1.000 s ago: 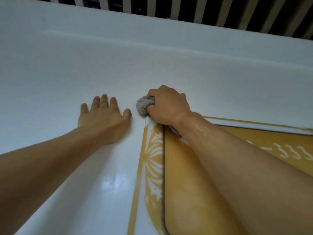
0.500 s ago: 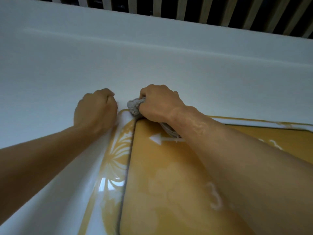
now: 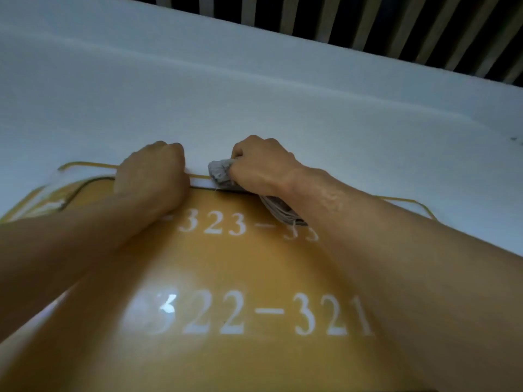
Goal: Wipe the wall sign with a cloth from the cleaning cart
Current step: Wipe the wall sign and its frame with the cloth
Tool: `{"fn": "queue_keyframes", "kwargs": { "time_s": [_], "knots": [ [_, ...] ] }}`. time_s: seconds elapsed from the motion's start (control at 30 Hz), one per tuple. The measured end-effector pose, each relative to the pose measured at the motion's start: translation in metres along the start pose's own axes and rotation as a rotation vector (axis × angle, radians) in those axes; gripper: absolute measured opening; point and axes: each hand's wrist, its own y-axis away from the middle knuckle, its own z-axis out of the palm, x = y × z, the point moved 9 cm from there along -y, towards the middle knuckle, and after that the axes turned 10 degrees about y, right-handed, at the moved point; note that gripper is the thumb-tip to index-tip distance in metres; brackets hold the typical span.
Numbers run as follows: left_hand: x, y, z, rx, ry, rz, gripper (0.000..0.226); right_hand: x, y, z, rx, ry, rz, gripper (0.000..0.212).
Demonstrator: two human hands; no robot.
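Note:
The wall sign [image 3: 226,278] is a glossy yellow panel with a white-and-yellow border and white numbers "323-33" and "322-321". My right hand [image 3: 263,165] is shut on a bunched grey cloth [image 3: 219,172] and presses it against the sign's top edge; a tail of cloth hangs under my wrist. To the left of it, my left hand [image 3: 154,176] is a closed fist resting on the sign's upper edge, and I see nothing in it. Both forearms cover parts of the sign.
A white wall [image 3: 254,94] rises above the sign. A ceiling of pale slats with dark gaps [image 3: 368,21] runs along the top. The cleaning cart is out of view.
The view and both hands have shifted right along the sign's top edge, from its left corner to above the numbers. My left hand went from flat and open to a fist.

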Motion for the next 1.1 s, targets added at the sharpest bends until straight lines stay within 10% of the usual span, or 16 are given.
{"fn": "queue_keyframes", "kwargs": {
  "time_s": [0.63,1.1],
  "knots": [
    [0.048,0.032,0.003,0.059,-0.169,-0.256,0.033,0.195,0.047,-0.035,-0.022,-0.079,-0.044,0.020],
    [0.178,0.051,0.063,0.057,-0.031,-0.095,0.036,0.227,0.053,-0.039,0.008,-0.124,-0.036,0.025]
  ]
}}
